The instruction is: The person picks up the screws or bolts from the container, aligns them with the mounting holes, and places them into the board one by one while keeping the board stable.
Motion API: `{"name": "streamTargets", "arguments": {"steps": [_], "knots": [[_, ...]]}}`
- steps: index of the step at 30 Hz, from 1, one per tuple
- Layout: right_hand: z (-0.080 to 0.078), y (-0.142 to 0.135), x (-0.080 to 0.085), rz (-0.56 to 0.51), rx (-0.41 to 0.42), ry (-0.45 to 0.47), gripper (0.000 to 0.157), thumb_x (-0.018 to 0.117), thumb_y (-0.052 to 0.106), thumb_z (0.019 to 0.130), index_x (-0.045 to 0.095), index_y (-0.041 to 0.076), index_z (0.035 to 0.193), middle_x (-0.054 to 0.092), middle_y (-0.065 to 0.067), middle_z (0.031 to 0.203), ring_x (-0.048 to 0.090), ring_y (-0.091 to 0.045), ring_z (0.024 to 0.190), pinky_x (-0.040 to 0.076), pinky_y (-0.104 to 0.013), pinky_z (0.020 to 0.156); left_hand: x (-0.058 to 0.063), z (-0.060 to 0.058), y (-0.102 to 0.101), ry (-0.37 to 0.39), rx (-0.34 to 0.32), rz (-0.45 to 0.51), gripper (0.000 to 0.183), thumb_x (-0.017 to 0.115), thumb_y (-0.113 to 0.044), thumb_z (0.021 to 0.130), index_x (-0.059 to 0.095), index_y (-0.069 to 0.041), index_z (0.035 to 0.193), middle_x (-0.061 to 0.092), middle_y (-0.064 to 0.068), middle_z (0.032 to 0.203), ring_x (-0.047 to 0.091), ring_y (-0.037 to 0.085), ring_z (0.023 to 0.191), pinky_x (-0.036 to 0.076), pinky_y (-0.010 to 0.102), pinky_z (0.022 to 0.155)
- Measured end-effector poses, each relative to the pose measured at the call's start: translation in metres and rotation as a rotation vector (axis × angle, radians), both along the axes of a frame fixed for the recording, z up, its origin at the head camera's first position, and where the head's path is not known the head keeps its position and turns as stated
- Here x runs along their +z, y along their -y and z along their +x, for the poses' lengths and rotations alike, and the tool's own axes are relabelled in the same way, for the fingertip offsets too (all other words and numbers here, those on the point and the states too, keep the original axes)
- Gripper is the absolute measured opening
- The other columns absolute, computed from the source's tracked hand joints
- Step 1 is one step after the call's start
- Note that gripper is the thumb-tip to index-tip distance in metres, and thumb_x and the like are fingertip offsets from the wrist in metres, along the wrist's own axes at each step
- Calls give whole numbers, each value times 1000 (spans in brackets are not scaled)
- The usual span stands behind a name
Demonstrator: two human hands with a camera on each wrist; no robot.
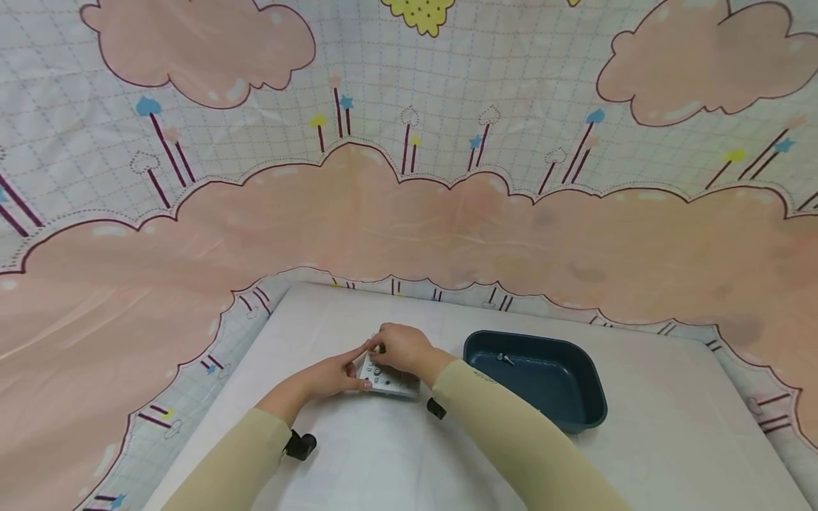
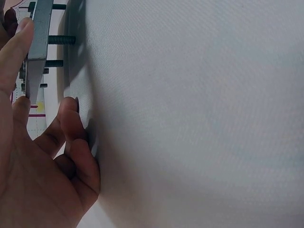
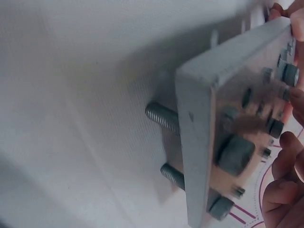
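Note:
A thick grey metal plate (image 1: 395, 389) set with bolts stands a little tilted over the white table. Threaded shanks of bolts (image 2: 61, 40) stick out of its underside in the left wrist view. My left hand (image 1: 324, 377) grips the plate's left side, thumb at the near corner and fingers reaching to the far one. The right hand (image 1: 407, 349) bends over the plate's top, its fingertips pinching a small bolt near the far left corner. In the right wrist view, bolt heads of several sizes, one large bolt head (image 3: 236, 154) among them, sit on the plate's face.
Right of the plate, partly behind the right sleeve, stands a dark blue tray (image 1: 601, 408) with a few small bolts (image 1: 505, 359) inside. Black wrist cameras (image 1: 300, 446) hang below both wrists. A patterned cloth (image 1: 447, 227) surrounds the table.

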State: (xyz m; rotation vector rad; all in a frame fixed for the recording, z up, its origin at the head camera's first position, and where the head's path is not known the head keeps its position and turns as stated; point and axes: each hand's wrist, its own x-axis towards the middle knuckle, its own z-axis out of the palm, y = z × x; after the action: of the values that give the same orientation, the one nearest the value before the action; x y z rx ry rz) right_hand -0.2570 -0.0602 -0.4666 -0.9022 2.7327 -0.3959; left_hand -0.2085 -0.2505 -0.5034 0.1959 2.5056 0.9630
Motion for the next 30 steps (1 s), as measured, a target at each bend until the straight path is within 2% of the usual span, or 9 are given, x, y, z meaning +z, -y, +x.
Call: {"name": "streamTargets", "arguments": {"steps": [7, 17, 24, 30], "knots": [[-7, -11, 14, -46, -39, 48, 24, 74, 33, 90, 76, 28, 114, 61, 12, 97, 56, -6, 84, 48, -29, 78, -3, -2, -1, -6, 12, -28, 96, 78, -49, 82, 24, -29, 159, 55, 1, 86, 49, 16, 74, 37, 36, 73], [-13, -50, 38, -94, -20, 0, 30, 73, 32, 92, 74, 23, 120, 64, 6, 101, 57, -10, 87, 48, -29, 75, -8, -3, -1, -13, 18, -74, 98, 78, -51, 81, 24, -30, 159, 54, 2, 89, 49, 17, 78, 38, 37, 76], [-14, -89, 48, -85, -46, -28, 27, 73, 32, 91, 75, 25, 118, 64, 8, 99, 56, -9, 84, 47, -30, 71, -7, -1, -2, -20, 21, -70, 98, 79, -50, 81, 23, -30, 159, 54, 3, 89, 49, 18, 79, 38, 37, 75], [-11, -138, 50, -59, -53, -34, 28, 72, 33, 92, 75, 23, 117, 61, 9, 93, 54, -9, 79, 46, -30, 68, -6, -2, -4, -30, 15, -62, 97, 79, -49, 81, 24, -29, 159, 54, 2, 89, 49, 17, 77, 38, 36, 74]]}}
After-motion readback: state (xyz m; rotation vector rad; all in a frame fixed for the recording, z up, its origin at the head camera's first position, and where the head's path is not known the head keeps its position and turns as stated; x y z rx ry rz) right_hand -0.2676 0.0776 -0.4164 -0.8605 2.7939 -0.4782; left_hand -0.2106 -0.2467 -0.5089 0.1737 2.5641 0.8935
